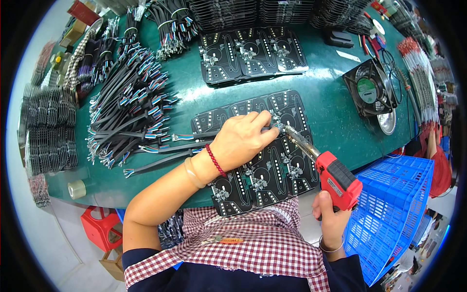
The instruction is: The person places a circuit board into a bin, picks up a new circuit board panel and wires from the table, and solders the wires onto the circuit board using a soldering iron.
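My left hand [245, 135] is closed, thumb and fingertips pinching a black cable [198, 136] over the far part of a black circuit board panel [289, 104]. The cable runs out under my wrist to the left, its thin coloured wire ends showing there. My right hand [332, 214] grips the handle of a red and black soldering gun [335, 180]. Its metal tip reaches up and left to the board, right beside my left fingertips. The exact contact at the tip is too small to tell. A nearer circuit board panel [265, 194] lies at the table's front edge.
A pile of black cables [129, 107] covers the left of the green table [331, 87]. More board panels [253, 53] lie behind, with stacks [224, 12] at the back. A fan [369, 87] stands right; a blue crate [389, 204] sits below. Tape [77, 189] rests near left.
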`<state>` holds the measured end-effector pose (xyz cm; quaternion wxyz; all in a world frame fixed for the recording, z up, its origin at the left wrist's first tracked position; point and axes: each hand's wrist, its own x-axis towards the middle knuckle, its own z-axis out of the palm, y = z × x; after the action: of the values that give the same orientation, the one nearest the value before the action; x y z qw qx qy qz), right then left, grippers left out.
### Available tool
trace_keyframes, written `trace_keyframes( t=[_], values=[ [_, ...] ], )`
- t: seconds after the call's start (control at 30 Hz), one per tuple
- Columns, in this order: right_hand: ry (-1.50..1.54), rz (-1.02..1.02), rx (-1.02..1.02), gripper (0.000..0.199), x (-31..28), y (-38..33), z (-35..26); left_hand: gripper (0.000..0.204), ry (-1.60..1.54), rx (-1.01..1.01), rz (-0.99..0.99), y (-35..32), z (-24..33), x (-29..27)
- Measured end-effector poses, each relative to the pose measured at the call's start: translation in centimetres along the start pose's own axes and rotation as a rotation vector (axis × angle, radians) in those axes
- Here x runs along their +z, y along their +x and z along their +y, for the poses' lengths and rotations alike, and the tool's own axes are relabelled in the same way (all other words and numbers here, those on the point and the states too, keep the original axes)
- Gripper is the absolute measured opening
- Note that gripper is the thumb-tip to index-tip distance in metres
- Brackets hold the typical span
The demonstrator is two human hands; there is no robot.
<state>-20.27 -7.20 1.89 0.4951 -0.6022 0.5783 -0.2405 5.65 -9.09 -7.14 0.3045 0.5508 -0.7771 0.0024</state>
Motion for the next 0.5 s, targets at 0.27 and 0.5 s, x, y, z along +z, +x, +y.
trace_keyframes(
  t=[0.27, 0.5],
  values=[
    [0.106, 0.017, -0.014, 0.031, -0.3, -0.59, -0.2, 0.017, 0.018, 0.025, -0.028, -0.2, -0.03, 0.04],
    [0.082, -0.038, -0.028, 0.026, 0.51, -0.21, 0.14, 0.022, 0.006, 0.003, 0.002, -0.1, 0.05, 0.04]
  ],
)
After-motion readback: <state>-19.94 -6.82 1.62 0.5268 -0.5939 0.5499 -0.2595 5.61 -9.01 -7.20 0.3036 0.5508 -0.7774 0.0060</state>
